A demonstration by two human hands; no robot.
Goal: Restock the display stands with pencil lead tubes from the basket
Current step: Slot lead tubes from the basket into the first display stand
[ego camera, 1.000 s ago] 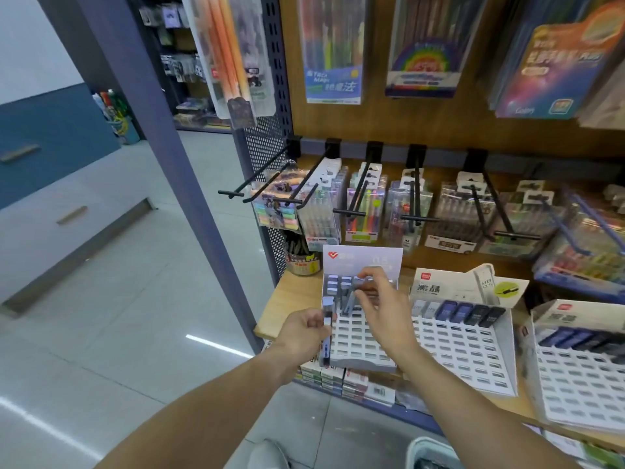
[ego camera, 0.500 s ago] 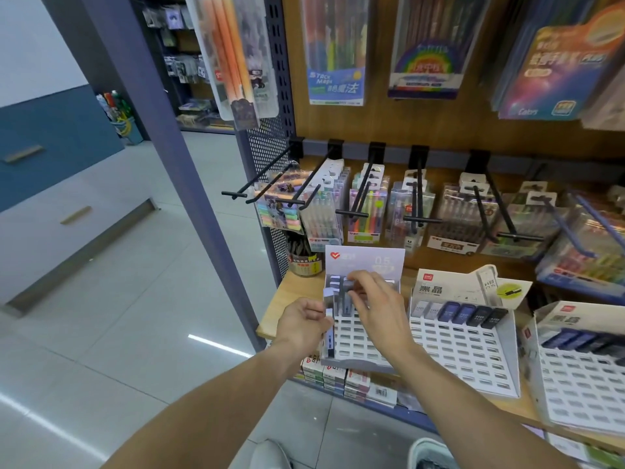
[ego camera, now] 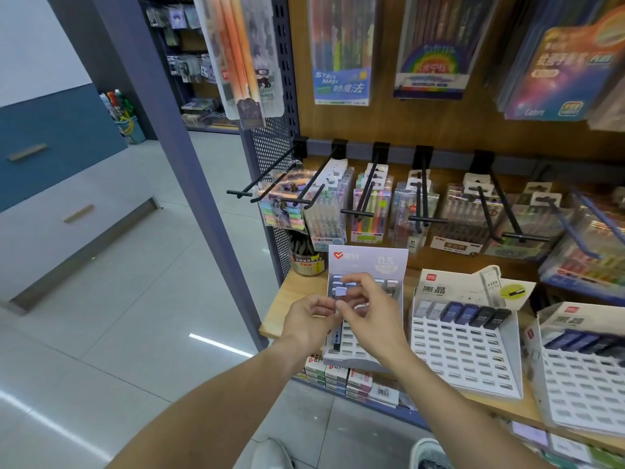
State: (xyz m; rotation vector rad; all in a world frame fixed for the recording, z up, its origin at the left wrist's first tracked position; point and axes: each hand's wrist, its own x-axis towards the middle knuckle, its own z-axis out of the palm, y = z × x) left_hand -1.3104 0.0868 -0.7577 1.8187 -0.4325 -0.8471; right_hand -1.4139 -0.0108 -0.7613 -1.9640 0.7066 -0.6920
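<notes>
Both hands have pulled back from the top rows since the earlier frame & now meet low over the front of the left display stand (ego camera: 367,358), right hand dropping from the far slots to join the left

Nearest: a basket rim is only hinted at the bottom edge, too cropped to be sure. Left hand (ego camera: 309,319) is curled round a bunch of pencil lead tubes (ego camera: 337,336), one dark tube hanging below the fingers against the stand's white grid. Right hand (ego camera: 367,313) sits just right of it, touching, thumb & forefinger pinching at the top of the bunch, prob. picking out the next tube; can't tell if it has one free yet

Behind the hands, the left stand holds a few pale-capped tubes in its far rows, most slots open, so restock is at an early stage. To the right, the middle stand (ego camera: 463,350) has one filled far row, and a third stand (ego camera: 581,384) at the right edge is likewise mostly bare. Farther back, marker packs hang on black pegs (ego camera: 358,198) above the shelf

Risks: loose tubes in the left hand could slip while the right tugs one out, falling to the floor off the shelf edge. Stand looks like light card, sits near the shelf front; pushing a tube in hard may tip or slide it
</notes>
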